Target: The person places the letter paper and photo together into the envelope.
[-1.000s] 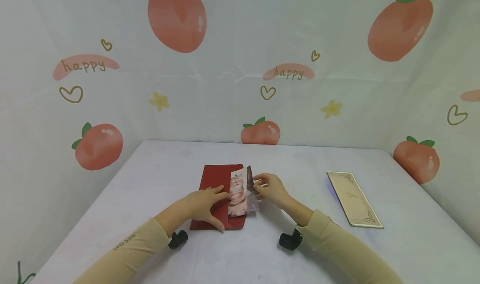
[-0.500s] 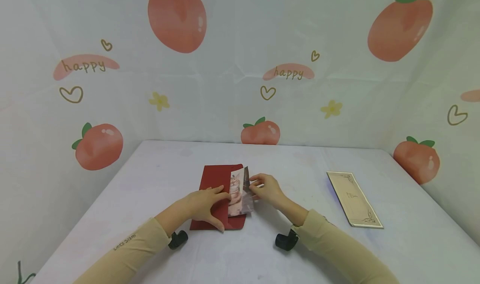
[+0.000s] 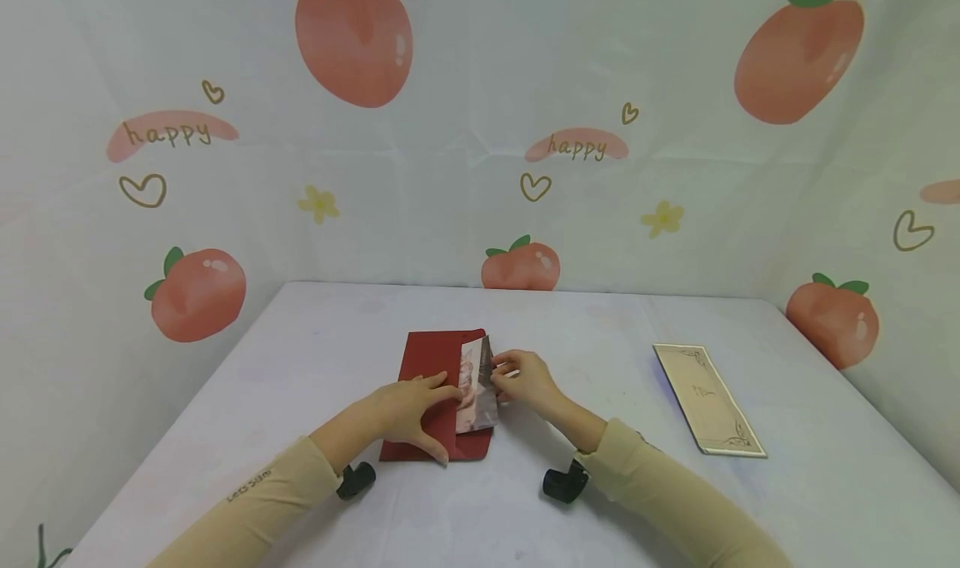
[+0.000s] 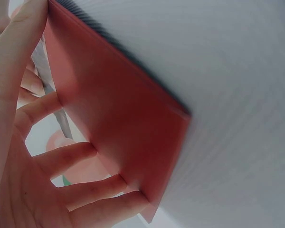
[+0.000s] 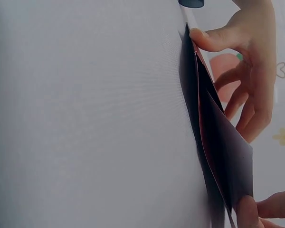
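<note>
Glossy cat photo print (image 3: 477,386) half inside flat dark-red paper envelope (image 3: 431,385), mid pale lavender tabletop (image 3: 600,501). Left hand (image 3: 408,408) flat on envelope, fingers spread; right hand (image 3: 522,379) pinching photo edge. Cream bordered card (image 3: 708,398) well right. Peach-print backdrop (image 3: 480,135) behind.

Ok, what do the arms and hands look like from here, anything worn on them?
Both hands, left hand and right hand, are bare: no gloves, no rings showing. Each arm wears a long beige sleeve; the left sleeve has small dark lettering near the cuff, the right sleeve looks plain. A black wrist camera sits under each wrist: left, right.
</note>
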{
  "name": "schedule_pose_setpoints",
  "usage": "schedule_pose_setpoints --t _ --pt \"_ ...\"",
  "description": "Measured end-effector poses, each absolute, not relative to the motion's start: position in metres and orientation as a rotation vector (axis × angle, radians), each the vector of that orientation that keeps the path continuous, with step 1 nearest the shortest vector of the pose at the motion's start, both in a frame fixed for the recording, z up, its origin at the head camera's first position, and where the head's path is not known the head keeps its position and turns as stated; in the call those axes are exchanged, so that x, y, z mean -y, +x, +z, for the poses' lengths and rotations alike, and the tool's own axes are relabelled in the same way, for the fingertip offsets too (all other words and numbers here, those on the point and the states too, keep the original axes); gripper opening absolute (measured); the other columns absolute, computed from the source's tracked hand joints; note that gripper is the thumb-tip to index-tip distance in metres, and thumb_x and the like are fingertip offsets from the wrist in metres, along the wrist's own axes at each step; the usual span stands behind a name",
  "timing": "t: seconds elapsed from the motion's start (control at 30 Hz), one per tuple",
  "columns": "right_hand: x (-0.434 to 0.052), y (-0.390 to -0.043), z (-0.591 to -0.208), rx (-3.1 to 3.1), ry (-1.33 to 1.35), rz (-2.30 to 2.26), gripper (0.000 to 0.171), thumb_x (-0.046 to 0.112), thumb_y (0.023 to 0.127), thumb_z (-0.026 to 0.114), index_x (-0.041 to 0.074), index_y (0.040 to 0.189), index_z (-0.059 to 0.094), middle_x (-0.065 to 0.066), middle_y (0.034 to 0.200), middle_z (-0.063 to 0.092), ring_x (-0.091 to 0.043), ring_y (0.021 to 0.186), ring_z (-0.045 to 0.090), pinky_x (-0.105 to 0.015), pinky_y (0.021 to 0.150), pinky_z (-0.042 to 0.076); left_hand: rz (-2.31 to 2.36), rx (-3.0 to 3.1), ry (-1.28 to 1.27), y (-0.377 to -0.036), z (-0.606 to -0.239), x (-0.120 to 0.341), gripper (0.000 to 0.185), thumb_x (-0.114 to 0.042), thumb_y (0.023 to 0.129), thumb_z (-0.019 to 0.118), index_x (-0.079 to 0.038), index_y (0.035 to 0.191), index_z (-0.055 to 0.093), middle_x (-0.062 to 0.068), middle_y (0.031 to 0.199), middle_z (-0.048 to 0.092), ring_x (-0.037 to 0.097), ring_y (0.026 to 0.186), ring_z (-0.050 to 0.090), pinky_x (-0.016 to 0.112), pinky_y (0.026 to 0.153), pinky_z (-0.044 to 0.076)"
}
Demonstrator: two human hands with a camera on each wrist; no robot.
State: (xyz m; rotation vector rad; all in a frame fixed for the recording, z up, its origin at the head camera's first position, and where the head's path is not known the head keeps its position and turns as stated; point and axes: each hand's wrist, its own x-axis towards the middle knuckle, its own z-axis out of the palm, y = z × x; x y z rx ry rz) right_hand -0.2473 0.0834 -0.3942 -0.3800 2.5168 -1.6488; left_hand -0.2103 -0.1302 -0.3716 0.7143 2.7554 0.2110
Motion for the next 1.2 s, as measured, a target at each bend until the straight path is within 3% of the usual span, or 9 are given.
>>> schedule_pose_setpoints --t 1.2 --pt "-0.063 -0.249 -0.398 -2.520 -0.331 -1.611 0.025 -0.004 0.083 0.062 -0.009 0.108 0.060 -0.019 0.088 0.069 -0.011 0.064 0.063 -0.030 0.060 0.058 0.224 -2.758 0.755 -0.210 -0.372 0.131 0.086 -0.062 0.064 0.074 -0.025 0.136 0.044 0.012 0.150 0.034 0.045 0.131 0.039 0.059 0.097 0.042"
